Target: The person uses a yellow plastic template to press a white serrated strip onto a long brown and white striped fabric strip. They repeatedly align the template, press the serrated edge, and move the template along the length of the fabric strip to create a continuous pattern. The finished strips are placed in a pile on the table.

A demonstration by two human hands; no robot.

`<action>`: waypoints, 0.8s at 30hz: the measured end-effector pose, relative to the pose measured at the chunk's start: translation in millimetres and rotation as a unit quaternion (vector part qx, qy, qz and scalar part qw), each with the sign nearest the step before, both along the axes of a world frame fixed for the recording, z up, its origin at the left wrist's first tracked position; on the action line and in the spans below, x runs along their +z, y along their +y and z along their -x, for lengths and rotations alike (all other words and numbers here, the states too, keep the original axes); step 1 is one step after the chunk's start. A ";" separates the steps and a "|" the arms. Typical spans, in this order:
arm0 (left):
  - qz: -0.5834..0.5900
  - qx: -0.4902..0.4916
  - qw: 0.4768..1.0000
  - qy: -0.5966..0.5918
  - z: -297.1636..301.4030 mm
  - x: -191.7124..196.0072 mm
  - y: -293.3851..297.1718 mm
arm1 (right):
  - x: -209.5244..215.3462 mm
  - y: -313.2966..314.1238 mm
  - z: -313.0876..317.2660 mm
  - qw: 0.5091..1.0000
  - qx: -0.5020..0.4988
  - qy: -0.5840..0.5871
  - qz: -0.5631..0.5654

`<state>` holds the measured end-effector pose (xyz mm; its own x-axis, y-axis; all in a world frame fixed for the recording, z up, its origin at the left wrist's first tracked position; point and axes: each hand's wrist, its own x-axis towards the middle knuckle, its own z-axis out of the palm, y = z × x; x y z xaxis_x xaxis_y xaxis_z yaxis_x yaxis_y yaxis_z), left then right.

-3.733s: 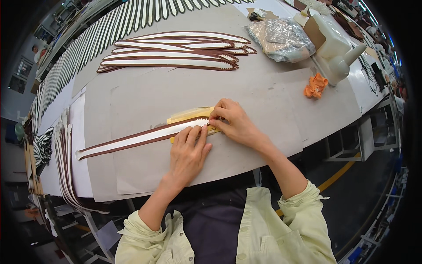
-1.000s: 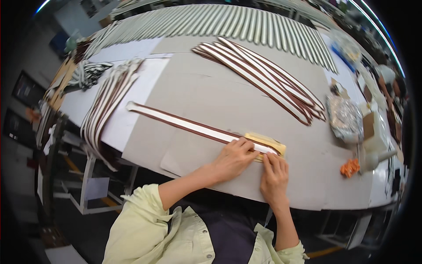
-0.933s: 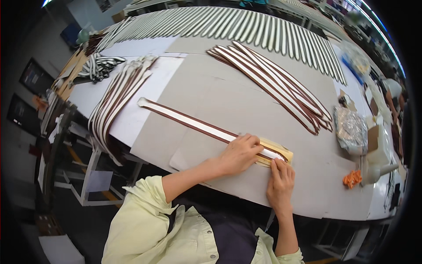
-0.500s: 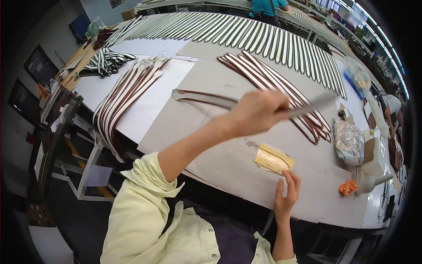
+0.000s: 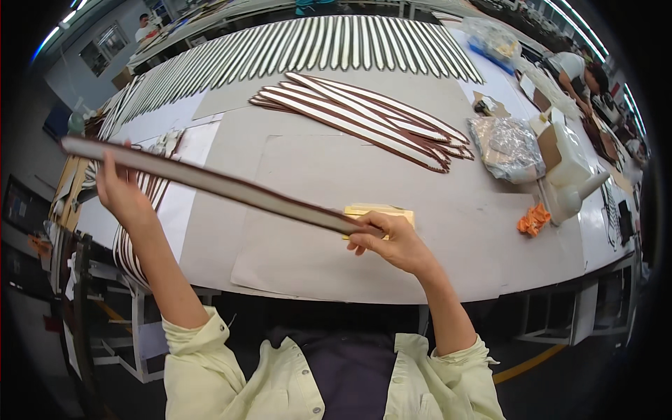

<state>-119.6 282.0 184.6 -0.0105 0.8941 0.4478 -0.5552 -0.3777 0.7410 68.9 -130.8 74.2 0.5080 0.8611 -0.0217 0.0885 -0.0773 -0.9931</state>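
A long strap (image 5: 231, 187), pale along the middle with dark brown edges, is stretched between my two hands above the table. My left hand (image 5: 124, 192) grips it near its raised left end. At its lower right end, my right hand (image 5: 393, 241) pinches the tip between thumb and fingers. Partly hidden behind that hand lies a yellow block (image 5: 381, 210) on the grey sheet. Farther back is a loose pile of white and brown straps (image 5: 364, 119). More brown-and-white straps (image 5: 129, 248) hang over the table's left edge, partly covered by my left arm.
A long row of pale, dark-edged strips (image 5: 315, 45) spans the table's far side. To the right are a clear plastic bag (image 5: 507, 147), a white bottle with a nozzle (image 5: 563, 199) and a crumpled orange piece (image 5: 533, 220). A co-worker (image 5: 577, 73) bends over at the far right.
My left hand has swung back from the right to the left with the strap. My right hand has left the yellow block and taken the strap's other end. The view has turned.
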 end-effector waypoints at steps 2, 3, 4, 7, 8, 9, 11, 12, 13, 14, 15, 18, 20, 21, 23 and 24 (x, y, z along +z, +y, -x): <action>-0.003 0.129 0.983 0.133 25.6 -67.0 34.1 | -3.5 -9.5 -0.7 0.998 -0.013 0.048 0.040; -0.004 0.271 0.930 0.247 47.7 -109.2 66.2 | -5.2 -9.9 0.4 0.996 -0.011 0.071 0.059; -0.089 0.428 0.795 0.421 34.3 -135.9 46.0 | -8.8 -13.8 -1.7 0.994 -0.029 0.074 0.073; -0.244 0.071 0.860 0.443 -52.9 -145.1 -95.9 | -23.5 -22.5 -8.0 0.988 -0.078 0.088 0.097; -0.231 -0.134 0.839 0.474 -75.9 -130.1 -146.7 | -27.1 -24.4 -10.0 0.986 -0.095 0.095 0.094; -0.306 -0.273 0.767 0.493 -88.4 -129.1 -178.8 | -30.2 -24.3 -9.6 0.986 -0.104 0.101 0.088; -0.351 -0.421 0.648 0.529 -107.4 -127.5 -231.2 | -35.2 -26.1 -8.2 0.982 -0.137 0.116 0.064; -0.323 -0.448 0.653 0.518 -115.8 -129.2 -235.1 | -35.0 -29.9 -8.5 0.979 -0.157 0.122 0.051; -0.294 -0.473 0.658 0.507 -126.1 -134.7 -235.6 | -35.7 -34.5 -7.3 0.970 -0.207 0.124 0.041; -0.264 -0.497 0.662 0.496 -134.0 -141.7 -236.1 | -36.9 -40.8 -3.9 0.958 -0.257 0.125 0.030; -0.229 -0.468 0.708 0.477 -136.8 -150.1 -235.6 | -38.6 -47.4 -0.2 0.944 -0.305 0.127 0.021; -0.238 -0.430 0.712 0.501 -139.8 -168.4 -236.3 | -68.1 -73.1 9.5 0.940 -0.329 -0.092 0.006; -0.249 -0.406 0.719 0.506 -141.1 -165.0 -246.6 | -68.2 -76.5 18.2 0.918 -0.318 -0.236 0.017; -0.248 -0.402 0.718 0.512 -141.8 -163.3 -250.1 | -72.0 -73.1 20.5 0.898 -0.316 -0.305 0.003; -0.252 -0.394 0.710 0.527 -141.6 -162.7 -254.6 | -76.3 -68.0 24.0 0.859 -0.301 -0.414 0.002; -0.257 -0.390 0.703 0.536 -140.8 -163.0 -255.0 | -75.7 -66.6 25.6 0.842 -0.289 -0.454 0.016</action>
<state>21.1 27.0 21.7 0.9833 0.1572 0.0913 0.0306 -0.6385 0.7690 43.3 -197.4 -1.4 0.6621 0.4703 0.5835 0.7491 -0.3942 -0.5324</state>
